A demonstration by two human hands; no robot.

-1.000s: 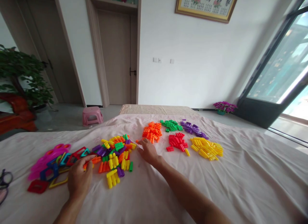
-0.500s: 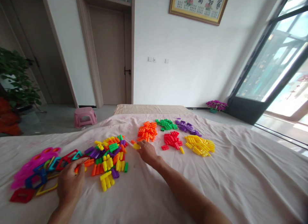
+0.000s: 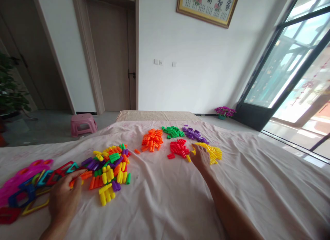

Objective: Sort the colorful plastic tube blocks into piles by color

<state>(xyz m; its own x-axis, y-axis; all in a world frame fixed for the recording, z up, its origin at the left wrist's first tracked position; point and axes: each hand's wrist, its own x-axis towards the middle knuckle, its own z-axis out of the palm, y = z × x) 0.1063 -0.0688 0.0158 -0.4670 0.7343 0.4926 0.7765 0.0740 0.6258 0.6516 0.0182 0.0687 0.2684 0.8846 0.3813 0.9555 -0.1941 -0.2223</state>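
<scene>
Nearest to me, the bare left hand (image 3: 64,197) rested low on the pale pink cloth (image 3: 160,202), its fingers pinched around an orange tube-shaped plastic piece (image 3: 87,174). A bit more orange and a spot of yellow showed by the thumb; I could not make out whether they were joined to it. Behind that hand I had a red plastic square (image 3: 15,212), a blue plastic frame (image 3: 31,193) and a bright pink plastic shape with holes (image 3: 25,173), overlapping one another. Just right of its fingers lay the mixed heap of coloured plastic tubes (image 3: 109,171).

Farther out, I saw the bare right hand (image 3: 201,158) at the left edge of the heap of yellow tubes (image 3: 215,153). Its fingers were partly bent, and I could not tell whether they gripped anything. One lone yellow tube (image 3: 188,159) lay beside it, near the heap of red tubes (image 3: 179,148). A lone orange tube (image 3: 137,151) sat near the heap of orange tubes (image 3: 152,140); the green heap (image 3: 172,132) and the purple heap (image 3: 194,134) lay beyond. Past the cloth, a pink plastic stool (image 3: 84,124) stood on the floor.
</scene>
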